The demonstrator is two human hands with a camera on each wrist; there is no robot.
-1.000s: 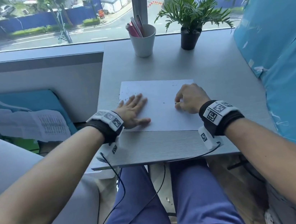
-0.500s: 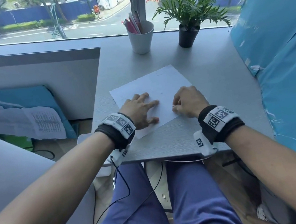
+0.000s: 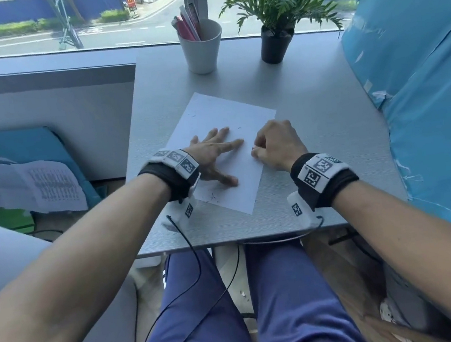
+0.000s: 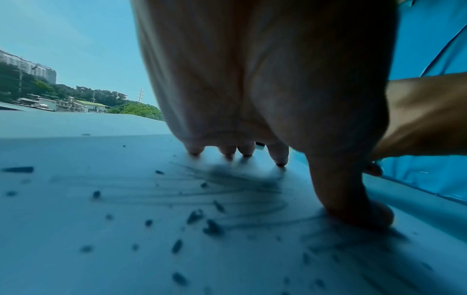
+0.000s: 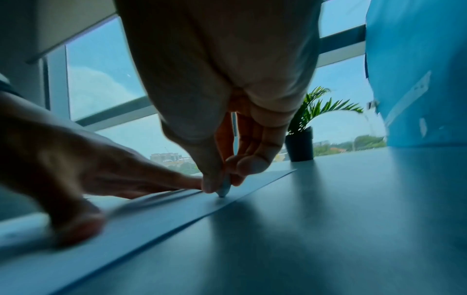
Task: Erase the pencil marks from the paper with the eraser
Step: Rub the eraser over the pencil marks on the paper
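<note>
A white paper [image 3: 228, 113] lies askew on the grey table [image 3: 317, 158]. My left hand [image 3: 213, 155] rests flat on it with the fingers spread. Under that palm the left wrist view shows faint pencil strokes [image 4: 227, 183] and dark eraser crumbs [image 4: 212, 227] on the paper [image 4: 88, 209]. My right hand [image 3: 272, 144] is curled at the paper's right edge. Its thumb and fingers pinch a small grey eraser [image 5: 223, 188], and the eraser's tip touches the paper [image 5: 141, 217]. More crumbs [image 3: 213, 196] lie near the sheet's lower corner.
A white cup [image 3: 201, 49] of pens and a potted plant [image 3: 275, 35] stand at the back of the table by the window. A blue wrapped panel [image 3: 422, 87] borders the table on the right. Wrist cables hang over the near edge [image 3: 227, 240].
The paper has turned from square with the table to askew, with my left hand flat on it. My right hand stays curled at the sheet's right side.
</note>
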